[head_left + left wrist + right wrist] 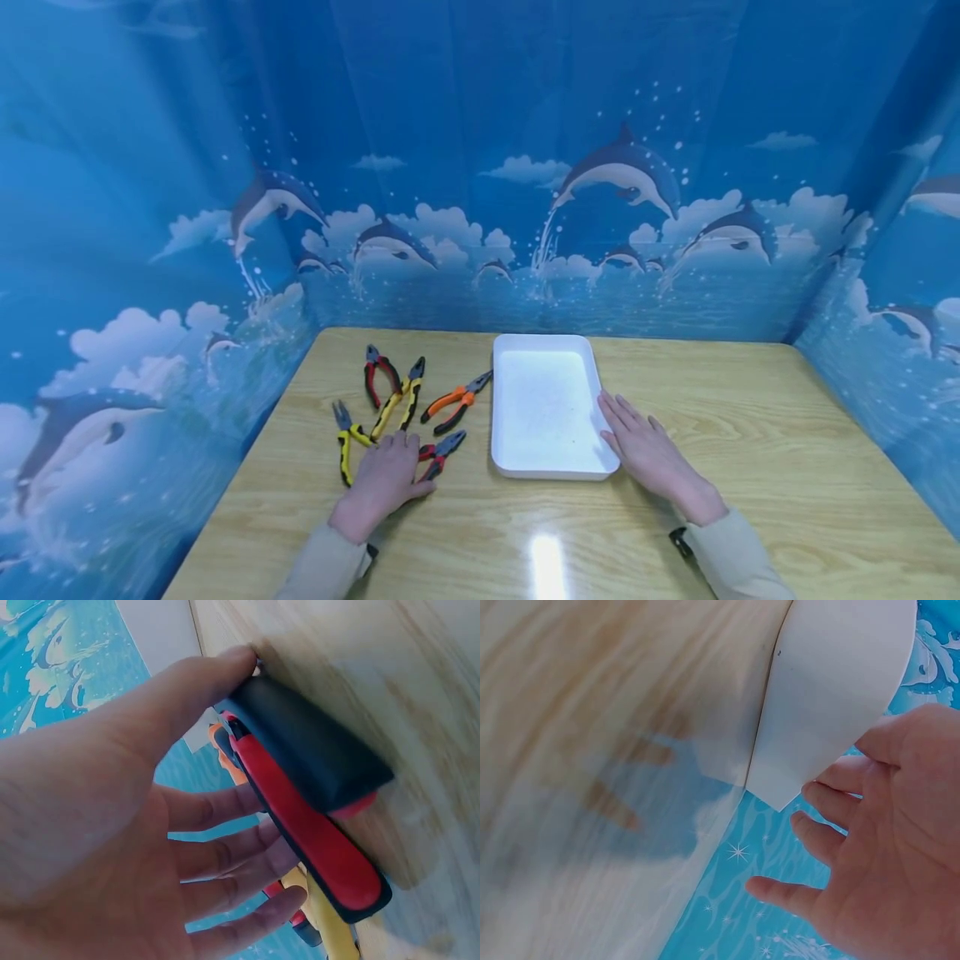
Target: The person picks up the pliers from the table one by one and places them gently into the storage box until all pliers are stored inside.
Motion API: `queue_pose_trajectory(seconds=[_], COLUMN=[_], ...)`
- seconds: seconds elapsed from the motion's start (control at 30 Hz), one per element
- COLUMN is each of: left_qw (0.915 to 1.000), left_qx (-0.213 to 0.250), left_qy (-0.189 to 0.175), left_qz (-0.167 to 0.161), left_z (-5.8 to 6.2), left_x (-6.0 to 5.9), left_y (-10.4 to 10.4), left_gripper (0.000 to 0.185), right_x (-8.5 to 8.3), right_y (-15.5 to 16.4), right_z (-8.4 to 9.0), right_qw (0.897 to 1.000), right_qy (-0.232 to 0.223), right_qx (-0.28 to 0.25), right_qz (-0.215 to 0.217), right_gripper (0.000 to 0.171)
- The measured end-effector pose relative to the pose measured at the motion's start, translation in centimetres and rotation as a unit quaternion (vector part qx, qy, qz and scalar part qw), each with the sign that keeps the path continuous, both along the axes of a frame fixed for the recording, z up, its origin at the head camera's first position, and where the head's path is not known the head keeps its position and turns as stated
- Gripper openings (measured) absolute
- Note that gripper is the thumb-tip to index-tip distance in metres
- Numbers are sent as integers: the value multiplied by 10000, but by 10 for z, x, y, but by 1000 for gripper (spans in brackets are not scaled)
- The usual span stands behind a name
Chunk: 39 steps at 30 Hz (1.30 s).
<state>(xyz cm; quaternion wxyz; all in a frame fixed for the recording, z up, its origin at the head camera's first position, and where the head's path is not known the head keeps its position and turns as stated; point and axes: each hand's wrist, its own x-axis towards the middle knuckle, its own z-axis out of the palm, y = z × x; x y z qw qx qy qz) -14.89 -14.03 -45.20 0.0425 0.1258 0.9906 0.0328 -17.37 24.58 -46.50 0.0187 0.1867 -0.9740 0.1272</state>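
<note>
My left hand (386, 475) reaches over a red-and-black pair of pliers (448, 445) on the wooden table. In the left wrist view, its thumb is at one side of the pliers' handles (315, 832), and the fairly straight fingers spread along the other side. A white rectangular tray (555, 408) lies flat to the right of the pliers. My right hand (645, 450) has its fingers extended against the tray's right side. From the right wrist, the fingertips show right at the tray's wall (832, 690), with the fingers spread and uncurled.
Around the left hand lie yellow-and-black pliers (345, 458), a second yellow-and-black pair (417, 369) and another red-and-black pair (370, 383). Orange-and-black pliers (446, 402) point their tips at the tray's left edge. A blue dolphin-print curtain (465, 150) surrounds the table (750, 433).
</note>
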Motion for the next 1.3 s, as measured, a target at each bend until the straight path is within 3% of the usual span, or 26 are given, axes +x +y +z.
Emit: queue_pose_trajectory(seconds=[0.27, 0.47, 0.6, 0.93, 1.13, 1.3], left_qw=[9999, 9992, 9979, 9867, 9808, 9800], left_qx=[-31, 302, 513, 1095, 1048, 833], left_qy=[97, -91, -33, 1060, 1575, 1757], left_qz=[1, 248, 385, 568, 478, 435], left_z=[-2, -4, -1, 2, -1, 0], left_x=[-1, -4, -5, -3, -2, -5], left_y=[4, 5, 6, 10, 13, 18], left_gripper=[60, 69, 71, 57, 49, 49], right_x=[1, 2, 2, 3, 3, 3], right_y=[0, -2, -2, -2, -2, -1], right_z=[1, 1, 1, 1, 0, -1], right_qw=[10000, 9998, 9996, 9996, 9994, 9995], right_qy=[57, 178, 234, 269, 320, 299], right_qx=[5, 114, 151, 111, 123, 123], right_qz=[-7, 20, 7, 6, 46, 52], right_gripper=[56, 56, 55, 55, 55, 55])
